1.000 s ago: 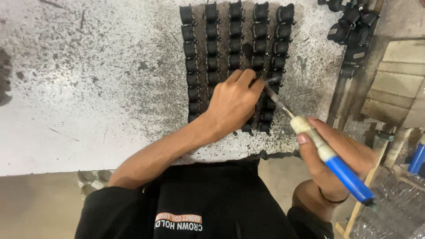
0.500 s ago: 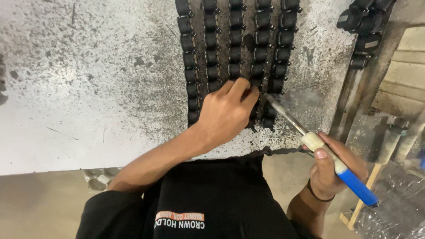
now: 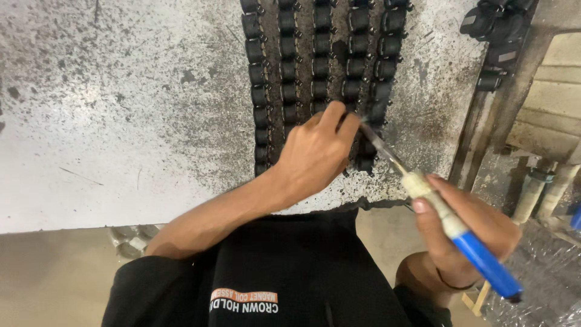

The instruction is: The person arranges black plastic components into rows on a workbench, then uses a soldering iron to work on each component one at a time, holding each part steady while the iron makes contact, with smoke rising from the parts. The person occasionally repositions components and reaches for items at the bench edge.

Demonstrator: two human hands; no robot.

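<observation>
My left hand (image 3: 315, 154) rests on several rows of small black coil parts (image 3: 321, 60) laid out on a white, soot-stained table (image 3: 121, 121). Its fingers press down on one part near the front of the rows. My right hand (image 3: 460, 236) grips a soldering iron (image 3: 448, 224) with a blue handle and a pale wrapped neck. The metal tip of the iron touches the parts just beside my left fingertips.
More black parts (image 3: 496, 24) are piled at the table's far right corner. Wooden slats (image 3: 551, 103) and metal legs stand to the right of the table. The table's front edge runs just ahead of my black shirt (image 3: 290, 272).
The view has shifted so the rows sit higher in the picture. My right hand has lifted slightly with the iron; its tip stays by my left fingers.
</observation>
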